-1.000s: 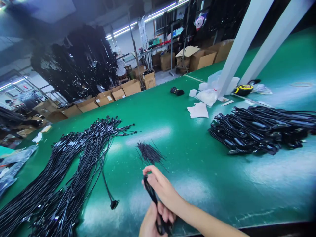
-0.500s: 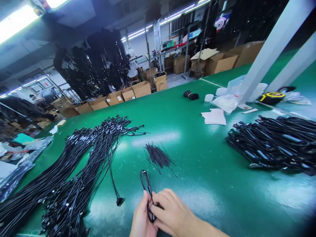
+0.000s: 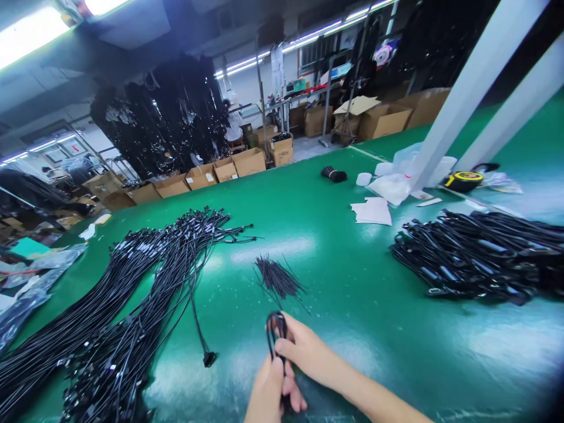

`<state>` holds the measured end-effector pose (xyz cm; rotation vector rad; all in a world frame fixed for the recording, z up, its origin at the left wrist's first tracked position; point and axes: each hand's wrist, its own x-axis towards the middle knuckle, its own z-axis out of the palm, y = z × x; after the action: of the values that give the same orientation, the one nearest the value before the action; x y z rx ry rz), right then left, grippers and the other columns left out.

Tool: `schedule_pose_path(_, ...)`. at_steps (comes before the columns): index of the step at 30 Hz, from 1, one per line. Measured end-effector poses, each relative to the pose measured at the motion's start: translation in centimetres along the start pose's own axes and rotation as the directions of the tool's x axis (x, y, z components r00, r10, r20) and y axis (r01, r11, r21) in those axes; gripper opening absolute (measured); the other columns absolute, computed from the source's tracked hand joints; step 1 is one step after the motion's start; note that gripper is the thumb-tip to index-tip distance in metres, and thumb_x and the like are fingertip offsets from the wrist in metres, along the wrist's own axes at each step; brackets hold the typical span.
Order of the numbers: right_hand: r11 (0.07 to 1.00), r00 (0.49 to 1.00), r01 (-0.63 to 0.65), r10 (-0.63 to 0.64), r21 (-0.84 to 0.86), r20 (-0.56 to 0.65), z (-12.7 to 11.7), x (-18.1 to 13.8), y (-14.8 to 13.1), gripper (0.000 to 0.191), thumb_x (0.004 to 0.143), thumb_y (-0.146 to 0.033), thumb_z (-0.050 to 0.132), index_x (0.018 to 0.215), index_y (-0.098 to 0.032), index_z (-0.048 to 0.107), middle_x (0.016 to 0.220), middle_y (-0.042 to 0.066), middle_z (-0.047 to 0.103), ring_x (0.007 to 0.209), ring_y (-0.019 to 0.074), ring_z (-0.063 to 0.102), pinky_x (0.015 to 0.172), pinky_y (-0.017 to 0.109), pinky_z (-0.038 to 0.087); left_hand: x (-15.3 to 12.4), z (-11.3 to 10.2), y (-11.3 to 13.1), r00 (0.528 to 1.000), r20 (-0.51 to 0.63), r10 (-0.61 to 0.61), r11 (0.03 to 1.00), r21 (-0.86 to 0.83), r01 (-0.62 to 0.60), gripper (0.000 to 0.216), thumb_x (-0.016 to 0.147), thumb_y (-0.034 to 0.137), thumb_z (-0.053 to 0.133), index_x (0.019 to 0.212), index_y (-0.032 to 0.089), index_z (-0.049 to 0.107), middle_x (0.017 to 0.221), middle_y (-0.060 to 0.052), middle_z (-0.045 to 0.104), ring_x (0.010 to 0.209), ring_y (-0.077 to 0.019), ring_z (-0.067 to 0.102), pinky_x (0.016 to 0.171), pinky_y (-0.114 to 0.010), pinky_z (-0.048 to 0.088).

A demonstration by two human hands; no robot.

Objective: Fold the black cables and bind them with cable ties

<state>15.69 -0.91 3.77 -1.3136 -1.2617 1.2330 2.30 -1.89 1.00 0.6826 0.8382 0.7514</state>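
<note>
A black cable [image 3: 270,335], folded into narrow loops, is held upright between both hands low in the middle of the view. My left hand [image 3: 268,388] closes round its lower part, thumb along the near side. My right hand [image 3: 304,346] pinches the loops higher up, its fingers curled behind them. The cable's lower end is hidden by the hands. Just beyond them lies a small pile of thin black ties [image 3: 277,277]. To the left, one cable's black connector [image 3: 208,358] rests apart from a long spread of straight black cables [image 3: 150,294].
A heap of coiled black cables [image 3: 480,255] lies on the green table [image 3: 343,282] at right. Farther back are a bundled black coil [image 3: 333,174], torn white paper [image 3: 372,211], plastic bags [image 3: 392,187] and a tape measure [image 3: 463,181]. A white post [image 3: 476,94] rises there; cardboard boxes [image 3: 249,161] line the far edge.
My right hand has moved up to the upper loops of the cable. The cable is wound into a thicker, more compact bundle, and both hands have shifted slightly right in view.
</note>
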Motion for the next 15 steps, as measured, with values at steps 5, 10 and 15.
schedule_pose_path(5,0.952,0.990,-0.139,0.140,0.273,0.014,1.7,0.8,-0.3,0.052,0.081,-0.065,0.042,0.057,-0.018,0.045,0.048,-0.007,0.035,0.039,0.0058,0.033,0.039,0.018,0.026,-0.5,0.4,0.0,0.957,0.146,-0.250,0.951,-0.146,0.271,0.055,0.062,0.070,0.063,0.064,0.015,0.055,0.040,0.012,0.034,0.034,-0.0038,0.034,0.042,-0.022,0.033)
schedule_pose_path(10,0.933,0.980,-0.197,0.190,0.302,0.053,1.6,1.0,0.0,0.042,0.078,-0.056,0.053,0.060,-0.019,0.046,0.038,-0.011,0.031,0.030,0.0040,0.027,0.032,0.016,0.019,-0.2,0.0,0.5,0.970,0.164,-0.181,0.968,-0.142,0.205,0.048,0.065,0.060,0.069,0.080,0.015,0.062,0.049,0.011,0.040,0.038,-0.0025,0.030,0.046,-0.023,0.033)
schedule_pose_path(15,0.973,0.984,-0.177,0.178,0.145,0.007,1.6,0.9,1.0,0.036,0.080,-0.048,0.051,0.061,-0.020,0.041,0.043,-0.010,0.034,0.031,0.0042,0.032,0.032,0.016,0.024,0.9,-1.2,-0.6,0.990,0.138,0.003,0.958,0.282,-0.042,0.052,0.071,0.066,0.057,0.070,0.014,0.060,0.047,0.006,0.045,0.045,-0.0085,0.043,0.057,-0.027,0.035)
